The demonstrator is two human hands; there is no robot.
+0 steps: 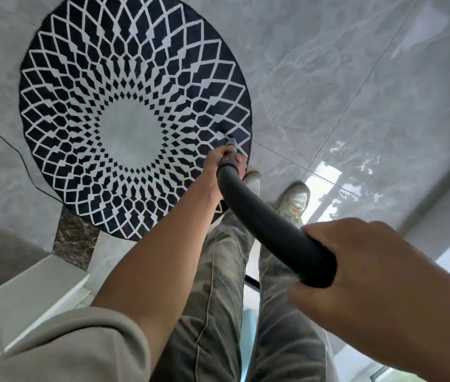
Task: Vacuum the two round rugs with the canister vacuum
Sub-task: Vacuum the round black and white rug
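A curved vacuum handle [268, 224] is being gripped by curled fingers: right hand [370, 257] at its near end, left hand [218, 166] at its far end. It is pointing at the right edge of the round rug [135, 106], which is lying ahead-left on the floor [328, 78].

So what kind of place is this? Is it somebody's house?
Most likely a room in someone's home. The floor is shiny grey tile, a round black-and-white rug lies on it, and a vacuum hose reaches down to the rug's edge, as in everyday house cleaning.
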